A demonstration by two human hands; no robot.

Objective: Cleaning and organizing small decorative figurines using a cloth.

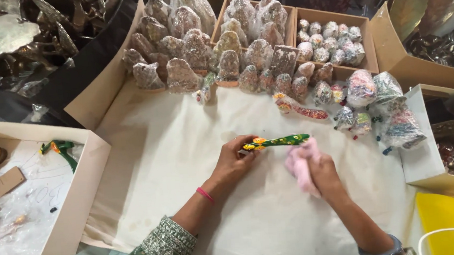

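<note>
Head view: the person is holding a slim green painted figure (276,140) over the cream cloth (187,162), its long axis lying nearly level, left to right. The left hand (234,161) is pinching its left end, fingers closed on it. The right hand (318,171) is sitting just under the figure's right half, fingers bunched tight around a pink rag (301,162) that is touching the figure. Wrapped figurines (222,53) are crowding the boxes beyond.
</note>
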